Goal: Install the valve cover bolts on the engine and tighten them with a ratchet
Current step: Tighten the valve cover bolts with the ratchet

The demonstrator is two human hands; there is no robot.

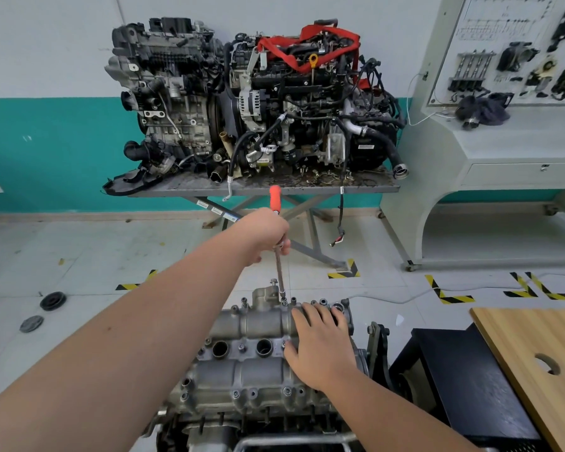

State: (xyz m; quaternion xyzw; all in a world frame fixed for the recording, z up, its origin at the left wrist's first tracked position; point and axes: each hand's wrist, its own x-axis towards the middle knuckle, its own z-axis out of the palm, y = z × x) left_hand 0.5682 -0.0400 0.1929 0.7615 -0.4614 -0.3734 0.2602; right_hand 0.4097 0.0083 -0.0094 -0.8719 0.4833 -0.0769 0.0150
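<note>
Two hands are at work over the valve cover (pixel 258 324), which sits near the bottom centre on top of the engine (pixel 242 386). The left hand (pixel 266 231) reaches far across, its grip closed round the ratchet (pixel 278 256) just below the orange handle, which sticks up above the fist. From that grip the metal shaft runs down and slightly right to a bolt (pixel 284 301) on the far edge of the cover, so the bolt lies below and nearer than the fist. The right hand (pixel 320 347) lies flat on the right part of the cover, fingers spread and straight, holding nothing; its fingertips lie just right of that bolt. More bolts stand along the far rim. Beyond, two other engines (pixel 252 99) rest on a grey desk (pixel 274 187) against the wall. A wooden board (pixel 535 353) lies at the near right.
</note>
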